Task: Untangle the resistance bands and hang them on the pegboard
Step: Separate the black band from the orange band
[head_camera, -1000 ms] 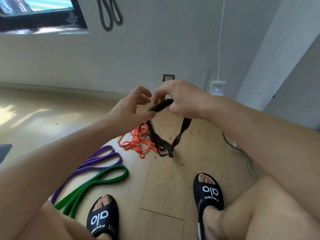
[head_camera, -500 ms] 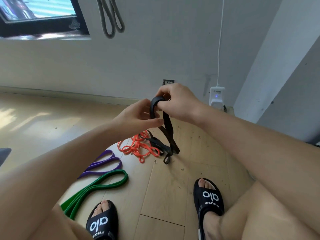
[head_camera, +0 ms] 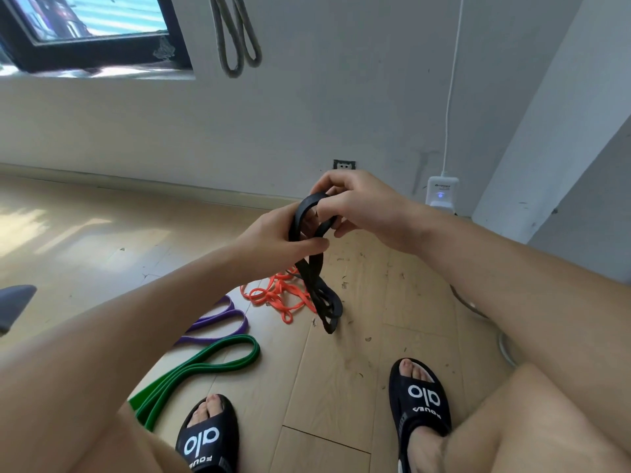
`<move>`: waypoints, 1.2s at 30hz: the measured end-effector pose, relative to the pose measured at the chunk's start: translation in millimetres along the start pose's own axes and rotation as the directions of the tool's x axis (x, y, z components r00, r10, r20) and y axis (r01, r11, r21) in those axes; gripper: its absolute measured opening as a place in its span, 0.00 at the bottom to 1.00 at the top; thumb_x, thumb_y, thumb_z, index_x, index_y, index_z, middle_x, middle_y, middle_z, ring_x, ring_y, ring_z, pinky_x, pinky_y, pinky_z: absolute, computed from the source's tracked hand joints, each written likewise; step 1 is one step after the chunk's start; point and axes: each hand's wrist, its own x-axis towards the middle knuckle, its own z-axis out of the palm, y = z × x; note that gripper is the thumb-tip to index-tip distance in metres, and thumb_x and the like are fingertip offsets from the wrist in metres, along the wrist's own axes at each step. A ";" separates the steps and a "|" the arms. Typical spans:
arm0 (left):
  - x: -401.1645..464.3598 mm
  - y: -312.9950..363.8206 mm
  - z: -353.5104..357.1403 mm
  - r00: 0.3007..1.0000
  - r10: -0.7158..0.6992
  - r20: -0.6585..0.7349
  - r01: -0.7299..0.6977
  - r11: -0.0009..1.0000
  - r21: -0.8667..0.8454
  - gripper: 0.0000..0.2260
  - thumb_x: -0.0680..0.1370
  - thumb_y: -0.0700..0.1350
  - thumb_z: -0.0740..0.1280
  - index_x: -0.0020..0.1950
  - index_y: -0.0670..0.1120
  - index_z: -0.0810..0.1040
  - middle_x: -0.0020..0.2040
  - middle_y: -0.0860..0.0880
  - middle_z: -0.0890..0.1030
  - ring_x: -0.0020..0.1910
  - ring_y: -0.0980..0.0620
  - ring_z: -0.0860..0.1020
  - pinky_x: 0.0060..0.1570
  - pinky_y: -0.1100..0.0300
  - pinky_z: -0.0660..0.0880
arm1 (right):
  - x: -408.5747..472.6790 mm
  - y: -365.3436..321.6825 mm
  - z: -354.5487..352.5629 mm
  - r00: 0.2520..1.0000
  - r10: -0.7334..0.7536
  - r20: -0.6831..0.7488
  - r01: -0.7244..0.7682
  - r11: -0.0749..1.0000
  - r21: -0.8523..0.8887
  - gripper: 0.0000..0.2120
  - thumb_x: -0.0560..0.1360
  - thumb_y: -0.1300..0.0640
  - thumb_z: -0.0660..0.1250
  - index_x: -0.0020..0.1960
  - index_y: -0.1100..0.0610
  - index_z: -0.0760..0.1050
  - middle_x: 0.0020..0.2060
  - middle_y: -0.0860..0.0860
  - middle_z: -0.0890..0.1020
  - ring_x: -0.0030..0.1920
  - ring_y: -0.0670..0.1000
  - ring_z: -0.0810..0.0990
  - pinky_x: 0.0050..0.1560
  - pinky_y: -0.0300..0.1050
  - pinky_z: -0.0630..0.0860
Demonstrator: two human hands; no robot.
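Note:
A black resistance band (head_camera: 316, 283) hangs from both hands above the wooden floor, its top folded into a loop and its twisted lower part dangling. My left hand (head_camera: 273, 238) grips the band below the loop, thumb pressed across it. My right hand (head_camera: 355, 203) pinches the top of the loop with curled fingers. An orange band (head_camera: 273, 295) lies tangled on the floor behind the black one. A purple band (head_camera: 218, 320) and a green band (head_camera: 201, 367) lie flat on the floor at the left. A grey band (head_camera: 235, 35) hangs on the wall above.
My feet in black slides (head_camera: 418, 397) stand on the floor at the bottom. A white plug-in device (head_camera: 442, 191) with a cable sits against the wall at the right, a wall socket (head_camera: 344, 164) beside it. A window (head_camera: 85, 25) is at the upper left.
Both hands have gathered the black band into a tighter loop at the top and lifted it, so its lower end hangs closer together. The view has tilted up a little.

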 end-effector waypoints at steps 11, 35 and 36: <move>2.6 4.4 -2.7 0.999 0.011 0.050 -0.010 1.000 -0.003 0.10 0.76 0.49 0.73 0.55 0.50 0.79 0.46 0.48 0.82 0.47 0.49 0.82 0.51 0.53 0.80 | 3.1 -6.4 8.9 0.992 0.028 -0.123 0.008 0.959 0.285 0.04 0.76 0.64 0.69 0.49 0.57 0.78 0.44 0.56 0.82 0.41 0.50 0.82 0.38 0.42 0.77; 6.8 15.8 -13.6 0.997 0.082 0.001 -0.079 0.956 0.284 0.04 0.83 0.50 0.65 0.49 0.51 0.74 0.38 0.52 0.84 0.36 0.61 0.82 0.34 0.67 0.75 | 15.2 15.4 -13.0 0.923 0.076 -0.378 -0.098 0.994 -0.038 0.12 0.77 0.63 0.64 0.59 0.56 0.74 0.53 0.53 0.78 0.56 0.54 0.79 0.50 0.43 0.78; 7.2 14.7 -12.2 0.997 0.081 0.008 -0.079 0.952 0.296 0.05 0.83 0.49 0.66 0.50 0.50 0.74 0.38 0.52 0.84 0.36 0.61 0.82 0.36 0.66 0.77 | 12.9 12.9 -9.5 0.914 -0.053 -0.403 -0.041 0.974 -0.221 0.13 0.78 0.63 0.63 0.62 0.56 0.73 0.54 0.51 0.78 0.56 0.52 0.78 0.50 0.42 0.76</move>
